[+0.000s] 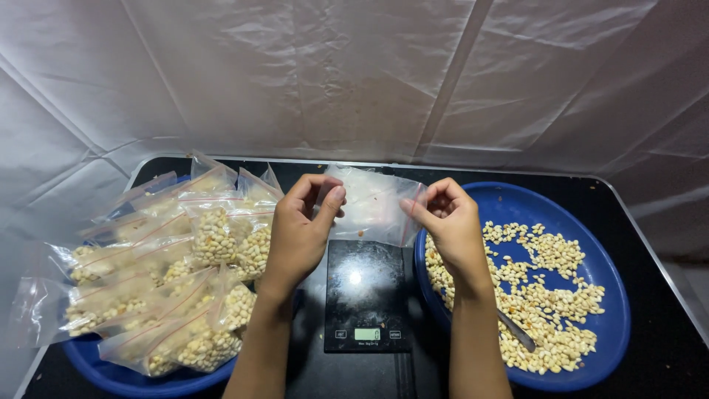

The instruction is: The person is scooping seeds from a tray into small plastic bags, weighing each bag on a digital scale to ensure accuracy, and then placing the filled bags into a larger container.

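Clear plastic, an empty zip bag (373, 205) is pinched at its mouth by the left hand (299, 233) and right hand (452, 222) at frame centre, directly above the black scale (365, 295), with the blue bowl of peanuts (591, 222) just right, within reach.

One head view only — looking steeply down, close over the black table (650, 347), facing the white sheet (354, 74) at the far side.
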